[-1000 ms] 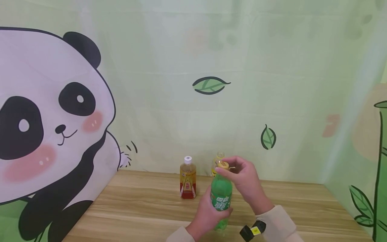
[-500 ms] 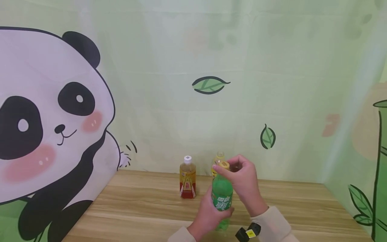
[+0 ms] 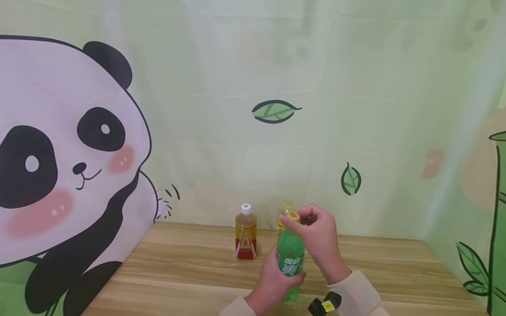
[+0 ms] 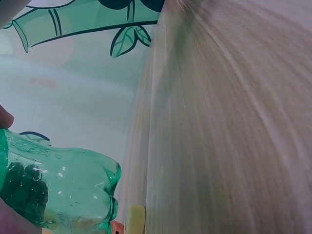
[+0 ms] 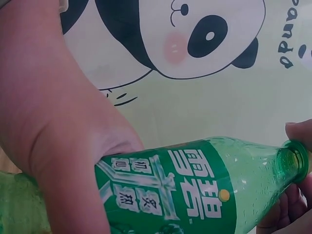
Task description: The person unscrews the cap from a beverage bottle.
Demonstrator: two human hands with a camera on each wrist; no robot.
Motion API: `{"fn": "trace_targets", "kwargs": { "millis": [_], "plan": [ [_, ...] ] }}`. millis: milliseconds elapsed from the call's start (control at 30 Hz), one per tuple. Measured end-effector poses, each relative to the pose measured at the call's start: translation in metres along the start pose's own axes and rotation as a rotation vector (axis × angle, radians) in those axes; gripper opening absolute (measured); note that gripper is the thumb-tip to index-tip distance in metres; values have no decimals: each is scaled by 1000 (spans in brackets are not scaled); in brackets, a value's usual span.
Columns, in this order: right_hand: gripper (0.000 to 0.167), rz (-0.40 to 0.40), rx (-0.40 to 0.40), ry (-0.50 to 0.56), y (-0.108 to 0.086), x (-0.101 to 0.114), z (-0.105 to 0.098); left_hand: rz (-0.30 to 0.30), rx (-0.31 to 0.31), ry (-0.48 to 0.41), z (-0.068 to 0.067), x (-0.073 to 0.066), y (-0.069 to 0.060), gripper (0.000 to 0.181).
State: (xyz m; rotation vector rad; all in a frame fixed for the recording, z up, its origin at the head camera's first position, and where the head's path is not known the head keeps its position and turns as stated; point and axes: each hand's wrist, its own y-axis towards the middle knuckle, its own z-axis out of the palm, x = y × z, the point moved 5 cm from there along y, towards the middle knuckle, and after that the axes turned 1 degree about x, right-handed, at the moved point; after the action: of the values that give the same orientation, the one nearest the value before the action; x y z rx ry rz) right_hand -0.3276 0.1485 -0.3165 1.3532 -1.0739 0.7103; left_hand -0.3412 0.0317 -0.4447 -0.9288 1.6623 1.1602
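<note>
My left hand (image 3: 270, 278) grips a green plastic bottle (image 3: 290, 245) round its label and lower body, holding it nearly upright. Around the yellow cap (image 3: 293, 216) at its top, my right hand (image 3: 320, 232) has thumb and fingers pinching the sides. Green label (image 5: 185, 187) and ribbed neck (image 5: 292, 161) show in the right wrist view, the cap mostly out of frame there. The left wrist view shows the clear green bottom (image 4: 78, 180) of the bottle, above the table, with fingers visible through the plastic.
A bottle with a white cap and a yellow-red label (image 3: 246, 237) stands on the wooden table (image 3: 189, 263) to the left. Behind the green bottle stands a clear bottle with a yellow label (image 3: 287, 205), partly hidden. A panda-printed cloth (image 3: 221, 153) hangs behind the table.
My right hand has shifted slightly left and its fingers have turned a little about the cap. The green bottle has moved slightly right. The past half second shows almost no movement.
</note>
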Motion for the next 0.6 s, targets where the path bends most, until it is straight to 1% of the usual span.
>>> {"fn": "trace_targets", "kwargs": {
  "millis": [233,400,600],
  "plan": [
    [38,15,25,23,0,-1,-1,-12,4,-7,0,1,0,67],
    [36,20,55,43,1,-2,0,-6,-5,-4,0,1,0,67],
    [35,16,97,21,3,-3,-1,6,-6,-9,0,2,0,68]
  ]
}}
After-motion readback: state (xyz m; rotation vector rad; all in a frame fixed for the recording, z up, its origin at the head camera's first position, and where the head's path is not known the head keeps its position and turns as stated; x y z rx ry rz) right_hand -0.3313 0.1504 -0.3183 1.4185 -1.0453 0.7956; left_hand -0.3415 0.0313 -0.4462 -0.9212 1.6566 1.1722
